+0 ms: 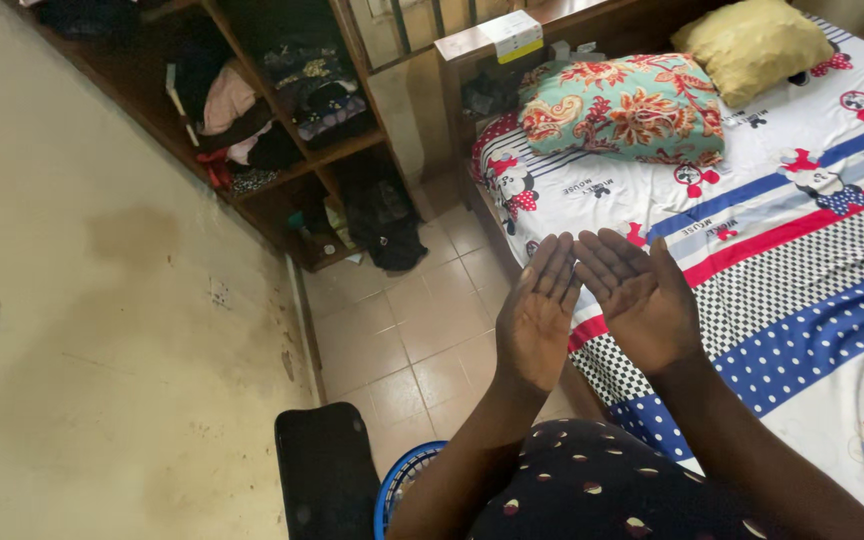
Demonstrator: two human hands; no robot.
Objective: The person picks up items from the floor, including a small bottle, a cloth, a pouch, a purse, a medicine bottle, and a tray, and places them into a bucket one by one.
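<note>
Dark, dotted cloth (592, 490) fills the bottom edge, worn by the person. Just left of it, low down, sit a blue basket (397, 490), of which only a curved rim shows, and a black rounded thing (324, 470) on the tiled floor (422, 330).

Both hands are raised side by side over the near edge of the bed, palms turned up toward the camera. The left hand (537, 315) is flat, its fingers (552, 268) straight and close together, holding nothing. The right hand (642, 300) is the same: spread open, fingers (607, 255) stretched out, empty. Their inner edges nearly meet, so the two palms make one open surface, as if shown to the camera rather than reaching for anything.

Beneath and beyond them lies the bed, covered by a sheet (802, 230) of white with red and blue stripes, dots, checks and cartoon mice. The hands hang above it without touching it.

Farther up, a floral pillow (632, 105) rests at the head of the bed, with a yellow pillow (752, 45) behind it. A small box (512, 35) sits on the headboard ledge.

Against the far wall, a wooden shelf (292, 165) holds heaped clothes, and a black bag (382, 220) sits at its foot.
</note>
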